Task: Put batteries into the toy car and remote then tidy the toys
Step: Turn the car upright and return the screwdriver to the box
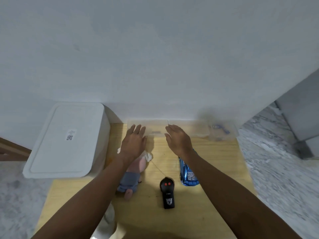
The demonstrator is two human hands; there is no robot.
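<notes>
Toy car, shiny blue plastic, lies on pale wooden table at person's right, nose toward viewer; far end hidden under right forearm. Black handheld remote w/ two red buttons lies just left of car, apart from it, thin wire antenna running up-left toward the hands. Pink plush doll in grey shorts lies left of remote, head and upper body covered by left forearm; white bit pokes out near wrist, can't tell what.

Left hand and right hand both reach fwd over the table's far edge, fingers spread and straight, holding nothing. Clear shallow plastic box w/ lid sits by the wall between/under fingertips; contact unclear, contents not readable. Second clear container to its right is blurred, something blue inside, can't ID. White lidded storage bin w/ QR label stands left of table, closed, contents hidden.
</notes>
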